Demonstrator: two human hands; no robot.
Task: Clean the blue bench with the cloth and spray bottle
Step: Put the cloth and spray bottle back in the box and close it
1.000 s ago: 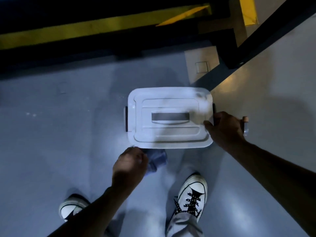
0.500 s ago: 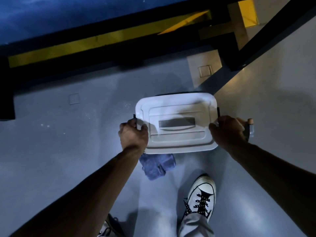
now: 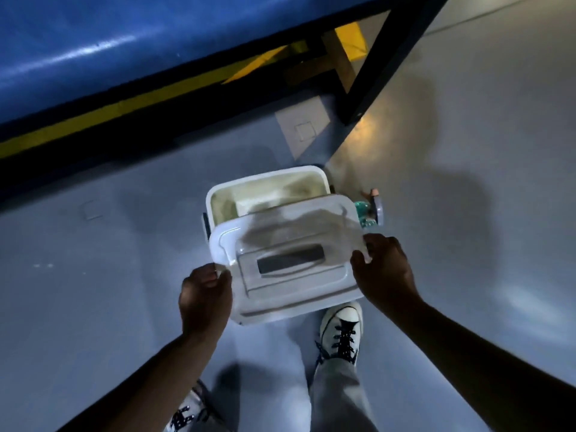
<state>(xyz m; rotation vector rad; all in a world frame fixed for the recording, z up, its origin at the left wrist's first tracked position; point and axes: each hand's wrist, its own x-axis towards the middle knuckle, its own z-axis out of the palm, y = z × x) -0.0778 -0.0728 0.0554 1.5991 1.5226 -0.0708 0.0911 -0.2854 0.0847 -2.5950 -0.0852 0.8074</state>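
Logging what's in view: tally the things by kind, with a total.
White plastic box: 1
White plastic lid, held by left hand and right hand: 1
Teal spray bottle: 1
Blue padded bench: 1
White lace-up shoes: 2
Total: 6

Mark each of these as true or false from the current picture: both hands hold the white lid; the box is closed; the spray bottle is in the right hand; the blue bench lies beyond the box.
1. Both hands hold the white lid. True: the left hand and the right hand grip its opposite ends.
2. The box is closed. False: the lid is lifted and its far part is uncovered.
3. The spray bottle is in the right hand. False: it is beside the box, past that hand.
4. The blue bench lies beyond the box. True.
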